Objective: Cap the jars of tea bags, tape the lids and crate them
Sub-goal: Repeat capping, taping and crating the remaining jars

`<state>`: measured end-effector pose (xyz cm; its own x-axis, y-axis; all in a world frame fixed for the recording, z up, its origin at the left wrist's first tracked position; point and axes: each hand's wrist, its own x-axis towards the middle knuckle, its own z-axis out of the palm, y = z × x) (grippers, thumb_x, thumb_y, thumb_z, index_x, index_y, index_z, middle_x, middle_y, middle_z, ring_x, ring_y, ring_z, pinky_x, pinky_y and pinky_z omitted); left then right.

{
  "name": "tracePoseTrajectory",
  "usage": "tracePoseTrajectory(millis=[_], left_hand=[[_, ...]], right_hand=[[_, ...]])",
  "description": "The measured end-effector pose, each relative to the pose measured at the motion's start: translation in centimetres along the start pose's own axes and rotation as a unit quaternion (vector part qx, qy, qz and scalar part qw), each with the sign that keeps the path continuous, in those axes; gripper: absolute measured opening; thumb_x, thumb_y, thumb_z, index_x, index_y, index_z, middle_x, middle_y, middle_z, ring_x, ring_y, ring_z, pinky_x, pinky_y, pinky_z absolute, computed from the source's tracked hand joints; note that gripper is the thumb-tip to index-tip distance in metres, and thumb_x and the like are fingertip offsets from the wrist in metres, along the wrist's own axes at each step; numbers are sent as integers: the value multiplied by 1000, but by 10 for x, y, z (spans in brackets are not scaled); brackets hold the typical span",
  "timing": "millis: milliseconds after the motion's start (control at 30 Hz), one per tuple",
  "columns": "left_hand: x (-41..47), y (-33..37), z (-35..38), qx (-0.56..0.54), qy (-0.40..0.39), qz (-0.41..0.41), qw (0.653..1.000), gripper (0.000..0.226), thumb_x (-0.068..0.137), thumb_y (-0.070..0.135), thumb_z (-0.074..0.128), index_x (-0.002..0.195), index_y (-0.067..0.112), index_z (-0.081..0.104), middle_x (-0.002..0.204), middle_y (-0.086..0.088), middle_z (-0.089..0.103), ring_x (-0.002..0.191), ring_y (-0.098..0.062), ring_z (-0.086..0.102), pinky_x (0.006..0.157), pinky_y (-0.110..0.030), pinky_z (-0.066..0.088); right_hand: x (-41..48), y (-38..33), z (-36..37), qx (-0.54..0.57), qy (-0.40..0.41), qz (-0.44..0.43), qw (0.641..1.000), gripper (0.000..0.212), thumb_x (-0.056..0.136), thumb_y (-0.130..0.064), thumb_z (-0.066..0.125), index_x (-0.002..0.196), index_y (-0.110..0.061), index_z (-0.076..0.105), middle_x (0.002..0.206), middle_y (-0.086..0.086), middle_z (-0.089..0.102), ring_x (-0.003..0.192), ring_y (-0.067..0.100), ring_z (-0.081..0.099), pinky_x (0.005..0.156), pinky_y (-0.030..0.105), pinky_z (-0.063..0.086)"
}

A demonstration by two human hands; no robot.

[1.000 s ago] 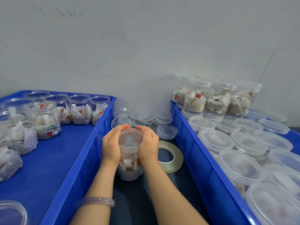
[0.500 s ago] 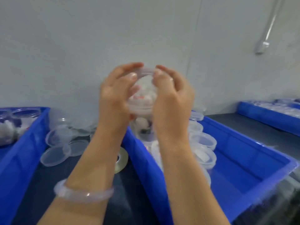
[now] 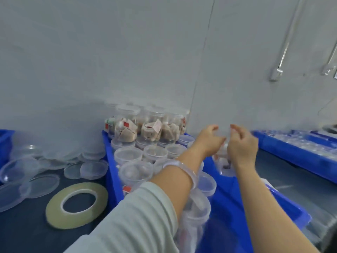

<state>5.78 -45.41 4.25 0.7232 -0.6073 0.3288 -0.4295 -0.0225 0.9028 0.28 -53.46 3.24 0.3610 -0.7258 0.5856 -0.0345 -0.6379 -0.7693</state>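
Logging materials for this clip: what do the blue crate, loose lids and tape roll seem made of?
Blue crate: probably rigid moulded plastic, uniform glossy colour. Loose lids: clear thin plastic; table shows through. Tape roll: seemingly yellowish translucent film, wound flat.

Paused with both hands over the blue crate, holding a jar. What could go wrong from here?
1. The left hand reaches forearm-low over capped clear plastic jars in the blue plastic crate; the bracelet or sleeve could knock one.
2. The clear plastic jar of tea bags between it and the right hand is blurred; I cannot tell whether it is taped, so it may go in unsealed.
3. Bumping the stacked jars at the back could topple them.
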Motion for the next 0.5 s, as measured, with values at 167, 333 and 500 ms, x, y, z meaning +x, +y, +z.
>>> tracePoseTrajectory(millis=[167,333,500], left_hand=[[17,-66,22,249,-90,-22,964,38,89,7,49,127,9,52,129,-13,54,118,-30,51,93,-37,39],[20,-83,18,466,-105,-43,877,37,95,23,40,131,26,51,146,-8,35,136,-27,30,111,-53,15],[2,-69,-13,393,-81,-18,916,41,95,16,44,135,15,48,140,-12,46,129,-30,42,108,-41,28]], right_hand=[[-11,80,34,-12,-84,170,982,33,96,-16,44,125,-2,51,119,16,53,102,31,51,77,28,34],[-15,94,51,-51,-275,178,943,58,98,-42,37,148,-19,22,150,9,32,137,32,26,110,44,22],[-17,83,49,-49,-322,149,934,49,99,-36,41,139,-9,35,145,17,36,130,30,37,109,42,27]])
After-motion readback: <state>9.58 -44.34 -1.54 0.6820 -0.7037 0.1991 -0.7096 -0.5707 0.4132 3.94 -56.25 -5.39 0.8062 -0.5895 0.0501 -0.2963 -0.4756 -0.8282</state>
